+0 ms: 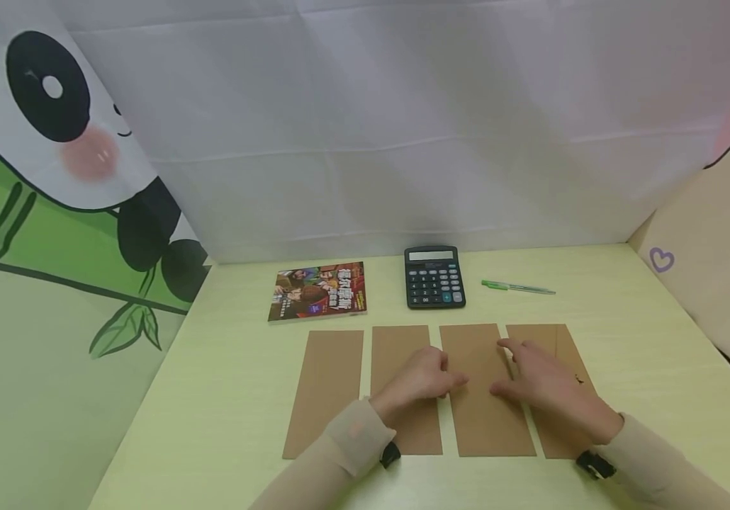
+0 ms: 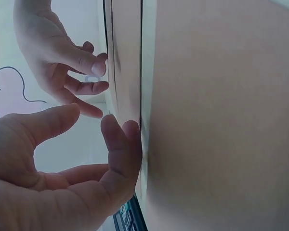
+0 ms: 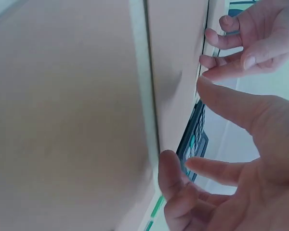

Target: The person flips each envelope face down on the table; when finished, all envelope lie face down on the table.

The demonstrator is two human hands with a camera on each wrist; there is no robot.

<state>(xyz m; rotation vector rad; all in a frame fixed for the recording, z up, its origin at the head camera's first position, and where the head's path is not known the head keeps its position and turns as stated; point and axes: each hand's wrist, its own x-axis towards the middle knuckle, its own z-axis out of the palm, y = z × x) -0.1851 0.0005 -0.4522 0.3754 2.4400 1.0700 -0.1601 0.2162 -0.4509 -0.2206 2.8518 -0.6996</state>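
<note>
Several brown cardboard strips lie side by side with narrow gaps between them. My left hand (image 1: 425, 374) is over the second strip from the left (image 1: 400, 347), its thumb reaching across to the third strip (image 1: 476, 418). In the left wrist view the fingers (image 2: 123, 154) bend loosely near a strip's edge, with nothing between them and the thumb. My right hand (image 1: 546, 382) is above the rightmost strip (image 1: 543, 333), fingertips by the gap beside the third one. Its thumb and fingers (image 3: 171, 173) are spread apart and hold nothing. The leftmost strip (image 1: 327, 389) is untouched by either hand.
Behind the strips on the pale table (image 1: 212, 397) lie a colourful book (image 1: 319, 290), a black calculator (image 1: 434, 278) and a green pen (image 1: 518, 287). A white cloth (image 1: 371, 142) hangs along the back, and printed panels stand at both sides.
</note>
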